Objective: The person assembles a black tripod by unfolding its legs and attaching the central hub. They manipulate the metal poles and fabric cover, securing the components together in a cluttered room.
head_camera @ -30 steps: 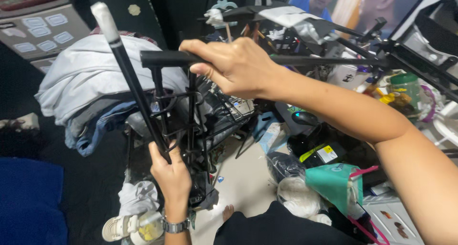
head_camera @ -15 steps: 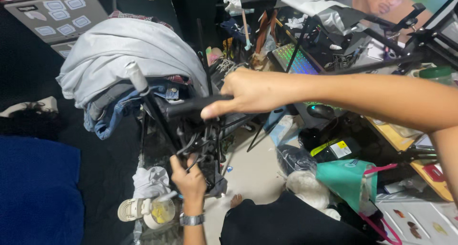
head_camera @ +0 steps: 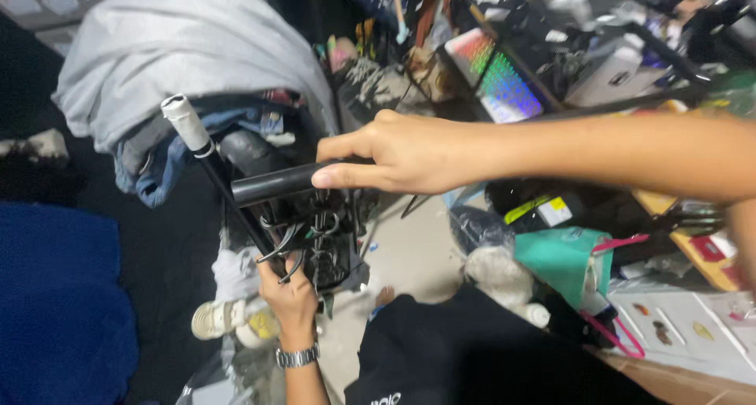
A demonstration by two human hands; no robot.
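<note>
1. The right hand (head_camera: 409,157) reached in from the right, its fingers curled shut around a thick black tube (head_camera: 276,186) that lay nearly level, thumb underneath.
2. The left hand (head_camera: 290,295), a metal wristwatch (head_camera: 298,357) on its wrist, came up from below and was clenched on the lower part of a black metal frame (head_camera: 323,243) with wire hooks and loops.
3. A thin black pole (head_camera: 228,200) with a white-wrapped end (head_camera: 185,121) slanted up to the left from that hand's grip, crossing just behind the tube's free end.
4. The frame hung between the two hands, above a pale floor (head_camera: 409,255), in front of the person's dark-clothed lap.
5. Behind the pole sat a heap of clothes (head_camera: 181,66), grey cloth on top and blue denim under it.
6. A blue cushion (head_camera: 55,295) lay at the left edge.
7. To the right stood a teal bag (head_camera: 563,259) with a pink strap, near white and black bundles.
8. A keyboard (head_camera: 496,78) lit in rainbow colours showed beyond the right forearm.
9. A small white fan (head_camera: 228,322) lay just left of the left wrist.
</note>
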